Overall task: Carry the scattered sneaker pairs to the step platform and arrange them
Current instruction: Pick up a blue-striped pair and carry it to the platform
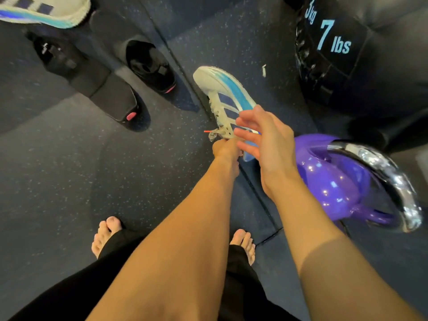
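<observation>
Two hands meet at one white-and-blue sneaker [222, 93], tilted on its side just above centre, toward one o'clock. My left hand [225, 150] pinches it near the laces. My right hand [264, 137] hovers over its heel end, fingers spread, holding nothing. A matching sneaker [46, 12] sits at eleven o'clock, with a black pair [148, 66] below it. A purple kettlebell [335, 179] lies at three o'clock.

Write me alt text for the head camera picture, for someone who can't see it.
A person's left hand pinches a white and blue sneaker near its laces, the open right hand alongside it, above a dark speckled floor. Two black sneakers lie to the left; a purple kettlebell and a black ball marked 7 lbs sit to the right.
</observation>
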Motion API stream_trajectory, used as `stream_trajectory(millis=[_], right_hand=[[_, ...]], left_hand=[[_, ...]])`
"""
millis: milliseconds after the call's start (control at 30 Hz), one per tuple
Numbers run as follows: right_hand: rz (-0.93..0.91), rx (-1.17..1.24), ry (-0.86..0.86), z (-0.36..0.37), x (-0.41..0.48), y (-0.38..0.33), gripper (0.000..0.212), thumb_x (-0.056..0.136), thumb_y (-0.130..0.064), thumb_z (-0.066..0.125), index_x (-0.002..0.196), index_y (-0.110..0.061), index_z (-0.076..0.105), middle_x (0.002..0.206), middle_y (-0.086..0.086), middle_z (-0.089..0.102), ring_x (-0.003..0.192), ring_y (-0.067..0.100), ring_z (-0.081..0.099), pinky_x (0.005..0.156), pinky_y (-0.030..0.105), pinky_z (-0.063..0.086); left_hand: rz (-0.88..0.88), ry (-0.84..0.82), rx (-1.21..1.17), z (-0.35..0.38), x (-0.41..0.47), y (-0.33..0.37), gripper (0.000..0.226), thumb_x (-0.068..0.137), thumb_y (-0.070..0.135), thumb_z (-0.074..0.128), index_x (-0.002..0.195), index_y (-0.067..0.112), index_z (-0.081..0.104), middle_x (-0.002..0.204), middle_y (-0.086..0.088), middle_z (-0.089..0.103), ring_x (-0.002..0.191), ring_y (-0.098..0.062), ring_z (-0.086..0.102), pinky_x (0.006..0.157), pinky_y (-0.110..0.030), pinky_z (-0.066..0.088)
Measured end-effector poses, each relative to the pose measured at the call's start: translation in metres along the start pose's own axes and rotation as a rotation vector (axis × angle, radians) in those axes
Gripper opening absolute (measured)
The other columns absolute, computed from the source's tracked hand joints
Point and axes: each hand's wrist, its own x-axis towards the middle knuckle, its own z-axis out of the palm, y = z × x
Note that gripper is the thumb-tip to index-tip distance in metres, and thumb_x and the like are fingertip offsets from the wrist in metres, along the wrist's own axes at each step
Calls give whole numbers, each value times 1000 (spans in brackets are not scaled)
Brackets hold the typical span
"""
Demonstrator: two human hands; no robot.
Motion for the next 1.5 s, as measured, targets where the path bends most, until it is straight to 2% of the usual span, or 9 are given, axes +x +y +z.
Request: stream_trajectory(millis=[67, 200, 300, 367, 567, 733, 967, 1267, 1500], right_hand=[[-9, 0, 7, 0, -6, -7, 24, 97, -31, 51, 88, -19, 69, 97, 3, 73, 90, 18, 71, 80, 33, 56], [-41, -16, -12, 16, -25, -38, 23, 96, -28, 52, 83, -22, 70, 93, 4, 73, 90, 20, 70, 75, 30, 57], [-78, -32, -59, 44, -47, -70, 22, 96, -27, 53, 86, -19, 71, 93, 4, 73, 93, 23, 69, 78, 34, 56], [-101, -46, -120, 69, -64, -95, 21, 95, -27, 53, 89, -18, 71, 92, 1, 73, 93, 23, 69, 81, 36, 55], [-193, -126, -293, 175, -108, -172, 15, 92, -28, 57, 88, -22, 70, 89, -3, 72, 89, 14, 69, 79, 33, 56], [-240, -147, -404, 283, -136, -219, 16, 91, -22, 57, 81, -22, 69, 81, -4, 72, 85, 16, 70, 75, 36, 58], [-144, -220, -480, 398, -122, -221, 10, 90, -22, 58, 87, -23, 67, 78, -6, 71, 79, 9, 70, 65, 26, 59], [7, -369, -484, 508, -31, -177, 15, 91, -16, 54, 104, -22, 61, 98, -2, 63, 92, 14, 65, 71, 31, 60], [-128, -649, -506, 580, 53, -127, 41, 91, -19, 59, 130, -21, 48, 127, 2, 50, 100, 15, 57, 69, 31, 59]], left_hand=[[122, -26, 51, 3, -7, 5, 20, 79, 22, 57, 93, 10, 66, 87, -6, 67, 86, -22, 62, 69, -31, 50], [345, -23, 251, -4, -38, 27, 32, 89, 34, 49, 107, 11, 63, 104, -9, 68, 98, -22, 65, 87, -35, 55], [520, 48, 413, -24, -72, 55, 21, 100, 28, 43, 105, 13, 57, 92, 5, 62, 77, -2, 58, 55, -5, 41], [550, 144, 438, -47, -100, 81, 17, 99, 28, 44, 99, 13, 52, 87, 6, 57, 69, -2, 52, 48, -8, 35], [679, 339, 469, -142, -185, 180, 17, 93, 30, 51, 104, 18, 46, 93, -1, 64, 80, -21, 58, 62, -33, 40], [689, 496, 366, -238, -219, 270, 23, 90, 31, 57, 91, 14, 42, 86, -8, 61, 84, -37, 57, 69, -42, 44], [583, 395, 461, -345, -207, 334, 59, 72, 25, 81, 108, 21, 34, 103, 4, 50, 106, -26, 55, 98, -52, 40], [569, 615, 555, -397, -112, 370, 60, 80, 19, 73, 122, 15, 29, 123, -11, 57, 108, -37, 58, 97, -57, 40], [647, 852, 718, -420, -32, 381, 51, 84, 16, 65, 123, 15, 31, 110, -10, 64, 95, -32, 61, 78, -40, 28]])
